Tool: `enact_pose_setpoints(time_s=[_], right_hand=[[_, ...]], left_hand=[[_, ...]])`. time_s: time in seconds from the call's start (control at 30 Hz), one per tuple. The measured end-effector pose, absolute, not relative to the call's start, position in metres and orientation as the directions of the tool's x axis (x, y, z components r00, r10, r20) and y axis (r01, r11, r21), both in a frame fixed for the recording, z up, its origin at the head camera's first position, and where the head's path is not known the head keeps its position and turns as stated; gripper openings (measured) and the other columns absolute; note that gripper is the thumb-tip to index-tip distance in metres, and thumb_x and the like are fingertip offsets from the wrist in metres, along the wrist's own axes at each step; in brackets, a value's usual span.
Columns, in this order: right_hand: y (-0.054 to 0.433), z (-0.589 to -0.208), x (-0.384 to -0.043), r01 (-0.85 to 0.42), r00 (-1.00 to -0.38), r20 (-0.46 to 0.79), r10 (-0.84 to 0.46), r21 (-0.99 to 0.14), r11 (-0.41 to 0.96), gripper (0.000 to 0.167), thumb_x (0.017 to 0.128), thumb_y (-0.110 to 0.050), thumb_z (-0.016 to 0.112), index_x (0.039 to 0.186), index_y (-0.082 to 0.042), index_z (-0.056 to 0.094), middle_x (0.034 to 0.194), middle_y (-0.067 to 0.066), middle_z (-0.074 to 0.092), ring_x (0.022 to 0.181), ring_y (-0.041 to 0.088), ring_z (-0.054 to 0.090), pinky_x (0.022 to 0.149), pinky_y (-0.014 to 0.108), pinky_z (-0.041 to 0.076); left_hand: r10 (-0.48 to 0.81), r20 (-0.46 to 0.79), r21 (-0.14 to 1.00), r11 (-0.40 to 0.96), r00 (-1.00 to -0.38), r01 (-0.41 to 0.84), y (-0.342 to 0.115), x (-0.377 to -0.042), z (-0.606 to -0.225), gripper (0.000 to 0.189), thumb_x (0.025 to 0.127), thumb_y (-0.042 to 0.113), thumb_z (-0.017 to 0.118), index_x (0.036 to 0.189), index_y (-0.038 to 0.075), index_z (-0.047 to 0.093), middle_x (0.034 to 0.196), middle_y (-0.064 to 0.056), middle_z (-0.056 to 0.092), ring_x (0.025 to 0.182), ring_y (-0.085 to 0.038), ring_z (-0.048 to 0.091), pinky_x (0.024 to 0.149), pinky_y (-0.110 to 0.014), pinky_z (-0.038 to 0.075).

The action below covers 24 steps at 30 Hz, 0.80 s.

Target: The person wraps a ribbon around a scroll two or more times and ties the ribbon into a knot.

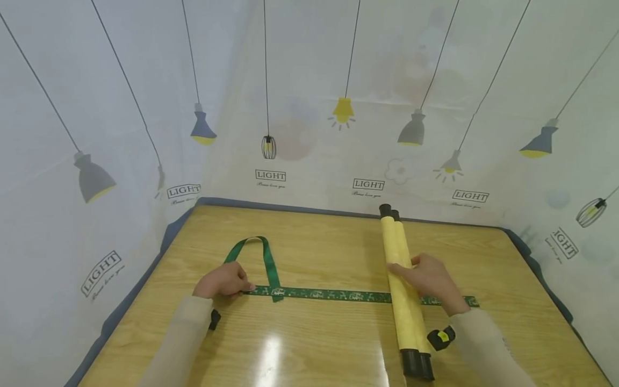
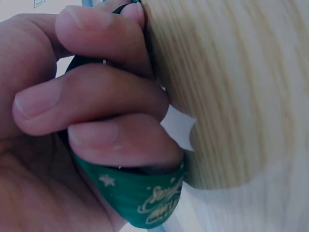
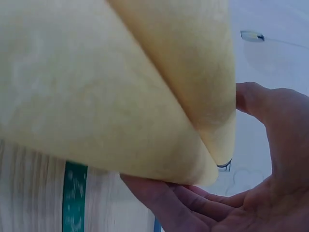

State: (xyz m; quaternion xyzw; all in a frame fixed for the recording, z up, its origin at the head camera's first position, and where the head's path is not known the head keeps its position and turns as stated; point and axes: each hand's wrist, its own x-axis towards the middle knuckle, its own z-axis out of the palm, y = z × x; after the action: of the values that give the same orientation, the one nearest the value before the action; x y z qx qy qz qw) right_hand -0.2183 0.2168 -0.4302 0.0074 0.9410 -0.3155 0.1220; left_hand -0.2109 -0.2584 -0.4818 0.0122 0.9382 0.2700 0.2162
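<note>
A green ribbon with pale printed lettering runs across the wooden table, its left part looping up and back. My left hand pinches the ribbon near that loop; in the left wrist view its fingers curl round the ribbon. At the right, two yellow tubes with black end caps, the rolled pair, lie side by side across the ribbon. My right hand grips the pair, thumb on one side and fingers on the other, as the right wrist view shows around the tubes.
The wooden table has a dark blue cloth edge along its back and sides. Behind it hangs a white curtain printed with lamps. Black straps with a small device sit at my right wrist.
</note>
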Motion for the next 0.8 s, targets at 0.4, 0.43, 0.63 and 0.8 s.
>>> enact_pose_setpoints(time_s=[0.4, 0.43, 0.63, 0.8], right_hand=[[0.156, -0.448, -0.210, 0.094, -0.973, -0.222, -0.067, -0.644, 0.759, 0.068, 0.083, -0.059, 0.076, 0.101, 0.004, 0.056, 0.085, 0.014, 0.059, 0.065, 0.021, 0.061, 0.054, 0.033, 0.054], [0.151, -0.450, -0.210, 0.095, -0.973, -0.220, -0.066, -0.648, 0.756, 0.067, 0.083, -0.058, 0.077, 0.099, 0.003, 0.055, 0.085, 0.014, 0.059, 0.065, 0.021, 0.061, 0.053, 0.032, 0.054], [0.126, -0.459, -0.205, 0.090, -0.977, -0.205, -0.060, -0.651, 0.753, 0.067, 0.078, -0.057, 0.081, 0.097, 0.000, 0.052, 0.083, 0.013, 0.058, 0.064, 0.021, 0.061, 0.050, 0.029, 0.051], [0.111, -0.461, -0.199, 0.094, -0.979, -0.200, -0.047, -0.640, 0.763, 0.078, 0.073, -0.057, 0.085, 0.107, 0.005, 0.052, 0.085, 0.015, 0.057, 0.066, 0.023, 0.061, 0.048, 0.029, 0.051]], left_hand=[[0.140, -0.401, 0.508, 0.856, -0.906, -0.093, -0.257, -0.212, -0.482, 0.036, 0.098, 0.029, 0.071, 0.067, 0.011, 0.066, 0.052, 0.002, 0.049, 0.049, -0.011, 0.041, 0.054, -0.025, 0.036], [0.137, -0.403, 0.507, 0.857, -0.905, -0.096, -0.257, -0.212, -0.482, 0.036, 0.098, 0.030, 0.071, 0.067, 0.011, 0.066, 0.052, 0.002, 0.049, 0.049, -0.011, 0.041, 0.055, -0.025, 0.036], [0.123, -0.412, 0.503, 0.857, -0.903, -0.113, -0.258, -0.210, -0.483, 0.035, 0.098, 0.029, 0.071, 0.069, 0.011, 0.067, 0.053, 0.002, 0.051, 0.050, -0.011, 0.043, 0.055, -0.025, 0.037], [0.121, -0.408, 0.519, 0.846, -0.905, -0.120, -0.258, -0.210, -0.483, 0.034, 0.098, 0.028, 0.071, 0.069, 0.011, 0.068, 0.054, 0.002, 0.053, 0.050, -0.011, 0.043, 0.054, -0.025, 0.038]])
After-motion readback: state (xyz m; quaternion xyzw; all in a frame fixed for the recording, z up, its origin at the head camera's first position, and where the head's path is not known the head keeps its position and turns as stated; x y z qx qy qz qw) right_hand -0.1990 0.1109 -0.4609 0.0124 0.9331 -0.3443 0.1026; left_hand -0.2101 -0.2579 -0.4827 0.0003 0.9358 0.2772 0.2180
